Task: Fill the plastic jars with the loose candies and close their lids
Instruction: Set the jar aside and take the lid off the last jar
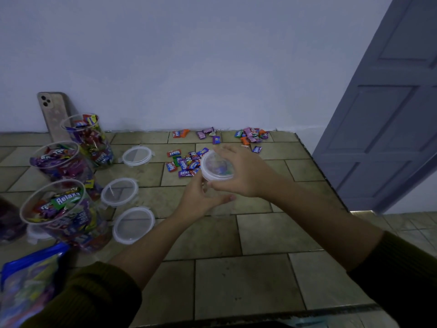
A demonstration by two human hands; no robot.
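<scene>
While left fingers (220, 200) grip the jar (207, 183) from below, right fingers (227, 150) clasp its lid (216, 166).

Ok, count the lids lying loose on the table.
3, right of the open jars: far lid, middle lid, near lid. Another may hide beside the nearest jar.

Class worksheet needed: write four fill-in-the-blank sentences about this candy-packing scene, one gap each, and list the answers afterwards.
1. The phone leans against the ___.
2. The green wrapper atop the nearest full jar reads ___.
3. The left hand and right hand grip a small jar already wearing its ___.
4. Between the full jars and the hands, ___ loose lids lie on the counter.
Answers: wall; Relax; lid; three.
</scene>
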